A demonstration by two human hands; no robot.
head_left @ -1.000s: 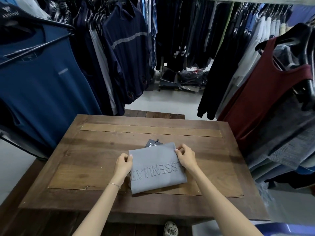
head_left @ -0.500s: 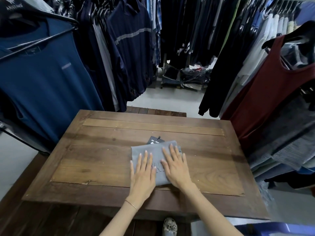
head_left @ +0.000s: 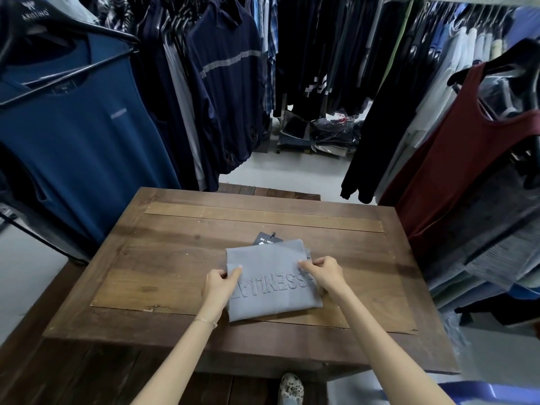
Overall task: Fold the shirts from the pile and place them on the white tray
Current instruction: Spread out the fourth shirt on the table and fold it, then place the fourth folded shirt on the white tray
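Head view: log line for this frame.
grey shirt: folded, flat on wooden table | left hand: grips left edge | right hand: grips right edge

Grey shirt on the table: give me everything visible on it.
The grey shirt is folded into a neat rectangle and lies flat near the middle of the wooden table, slightly skewed. The fabric looks smooth and matte. Raised same-colour lettering runs across the top face, its ends covered by the hands. A dark tag pokes out from under the far edge. The left hand grips its left edge, the right hand its right edge.
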